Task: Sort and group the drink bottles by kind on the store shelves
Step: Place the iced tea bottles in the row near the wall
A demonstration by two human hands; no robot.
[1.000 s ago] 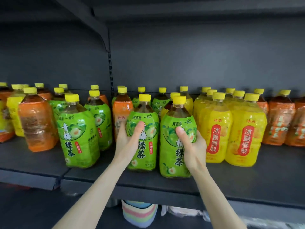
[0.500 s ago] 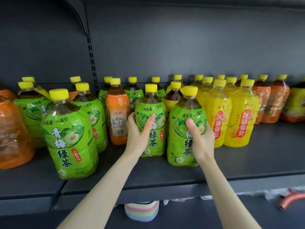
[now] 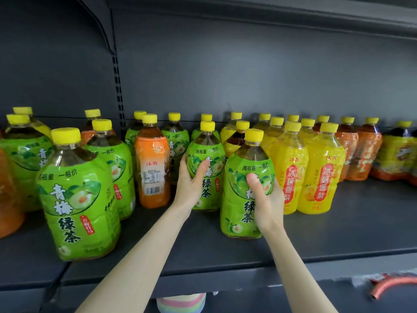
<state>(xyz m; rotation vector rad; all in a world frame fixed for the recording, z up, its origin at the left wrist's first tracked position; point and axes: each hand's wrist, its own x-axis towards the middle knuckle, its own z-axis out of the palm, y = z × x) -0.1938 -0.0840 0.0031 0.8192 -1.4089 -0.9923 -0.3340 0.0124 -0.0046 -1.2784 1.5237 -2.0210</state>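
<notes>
Bottles with yellow caps stand on a dark grey shelf. My left hand grips a green-label tea bottle at its left side. My right hand grips a second green-label tea bottle that stands nearer the front edge, thumb across its label. More green bottles stand at the left. An orange-label bottle stands between them and my left hand. Yellow-label bottles stand just right of my right hand.
Orange-label bottles fill the back right, and one orange bottle is cut off at the left edge. Bare shelf lies at the front right. Below the shelf are a pastel striped object and a red curved item.
Both hands keep their hold on the two green bottles. The right one now stands a little nearer the front edge than the left one. The camera has moved closer.
</notes>
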